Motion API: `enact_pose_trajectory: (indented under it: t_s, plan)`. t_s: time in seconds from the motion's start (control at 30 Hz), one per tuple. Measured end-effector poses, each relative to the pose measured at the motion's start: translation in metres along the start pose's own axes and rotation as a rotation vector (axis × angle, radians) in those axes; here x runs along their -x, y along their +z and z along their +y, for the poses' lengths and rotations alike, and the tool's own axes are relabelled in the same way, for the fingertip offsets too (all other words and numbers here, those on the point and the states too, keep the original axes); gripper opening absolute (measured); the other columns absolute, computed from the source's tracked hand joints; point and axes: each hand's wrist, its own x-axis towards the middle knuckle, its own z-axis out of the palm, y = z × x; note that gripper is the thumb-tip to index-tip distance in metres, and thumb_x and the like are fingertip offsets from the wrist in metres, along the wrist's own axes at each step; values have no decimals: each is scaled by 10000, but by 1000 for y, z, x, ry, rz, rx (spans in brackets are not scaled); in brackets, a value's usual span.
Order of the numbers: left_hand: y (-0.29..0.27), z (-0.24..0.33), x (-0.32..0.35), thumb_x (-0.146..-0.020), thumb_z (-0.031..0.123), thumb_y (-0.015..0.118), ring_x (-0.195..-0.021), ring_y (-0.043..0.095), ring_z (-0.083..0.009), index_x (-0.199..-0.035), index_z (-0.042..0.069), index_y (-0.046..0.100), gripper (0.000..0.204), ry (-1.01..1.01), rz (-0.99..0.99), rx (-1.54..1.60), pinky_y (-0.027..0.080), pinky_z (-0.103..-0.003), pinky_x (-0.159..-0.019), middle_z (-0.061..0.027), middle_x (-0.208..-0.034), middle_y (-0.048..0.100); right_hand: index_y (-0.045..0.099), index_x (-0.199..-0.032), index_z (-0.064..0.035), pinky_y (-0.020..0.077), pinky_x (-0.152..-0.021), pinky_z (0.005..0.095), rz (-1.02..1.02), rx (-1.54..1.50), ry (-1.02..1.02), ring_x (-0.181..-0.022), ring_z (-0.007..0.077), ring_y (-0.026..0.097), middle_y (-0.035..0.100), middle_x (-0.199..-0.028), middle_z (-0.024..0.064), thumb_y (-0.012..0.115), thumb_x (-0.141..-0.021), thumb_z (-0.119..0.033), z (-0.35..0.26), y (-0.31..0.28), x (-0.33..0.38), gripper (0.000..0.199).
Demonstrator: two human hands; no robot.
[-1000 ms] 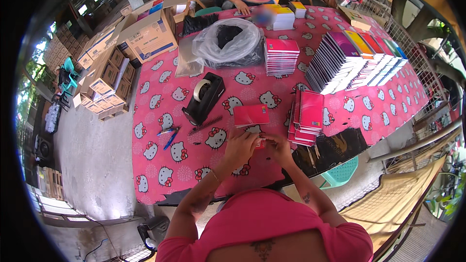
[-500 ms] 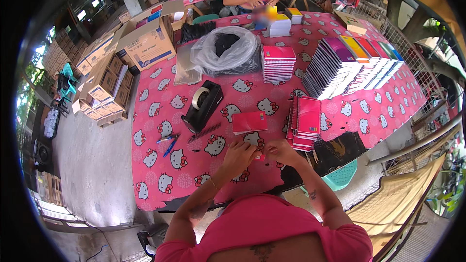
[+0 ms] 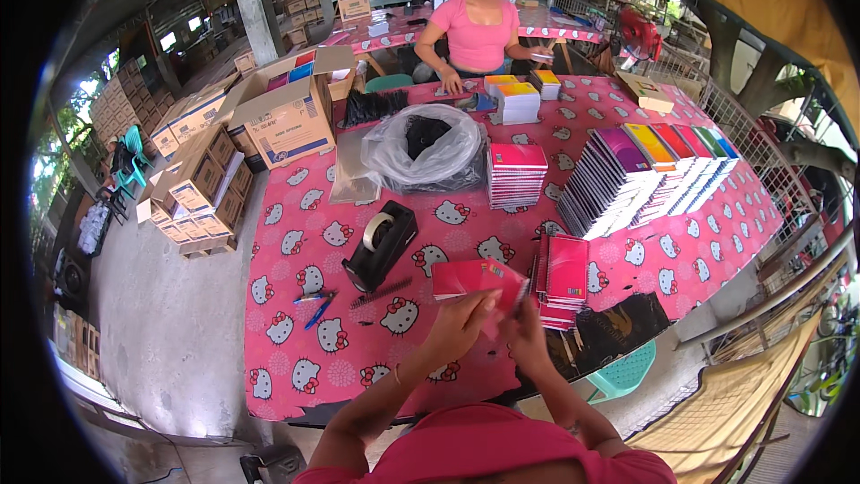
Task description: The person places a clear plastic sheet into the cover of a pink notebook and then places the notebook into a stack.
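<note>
A small red notebook (image 3: 507,283) is held up between my two hands, tilted over the table. My left hand (image 3: 460,330) grips its left side, with the thumb and fingers closed together. On its lower right side my right hand (image 3: 525,333) is closed, its fingertips partly hidden. Another red notebook (image 3: 455,279) lies flat behind the held one, which overlaps it. Just right of my right hand stands an uneven pile of red spiral notebooks (image 3: 566,269). A black tape dispenser (image 3: 383,246), a loose dark spiral coil (image 3: 382,292) and blue pens (image 3: 319,312) lie to the left.
Farther back are a plastic bag of black coils (image 3: 421,148), a red notebook stack (image 3: 518,179) and rows of coloured spiral notebooks (image 3: 618,184). An open carton (image 3: 287,130) stands at the left. Across the pink-covered table (image 3: 296,367), a co-worker (image 3: 479,36) handles small items.
The red notebook has come up off the table in my hands and now shows its cover. My view has tilted upward. The co-worker's hands have moved apart.
</note>
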Motion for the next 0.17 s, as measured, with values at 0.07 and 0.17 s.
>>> enact_pose_trajectory:
  t_s: [0.07,0.17]
  plan:
    - [0,4,-8,-972,125,580,-858,703,-253,-1128,19,653,201,105,117,-1,555,-371,-657,-150,-982,685,574,-1170,-42,531,-776,302,83,-41,44,-969,143,615,642,-1016,13,656,-919,-123,3,-26,-14,277]
    - [-4,-35,-11,-943,137,631,-835,697,-303,-1113,23,650,205,-32,175,-20,551,-376,-668,-189,-1007,686,557,-1239,-58,506,-900,288,212,-85,187,-1036,141,622,657,-1067,39,635,-925,-109,-27,-50,-24,328]
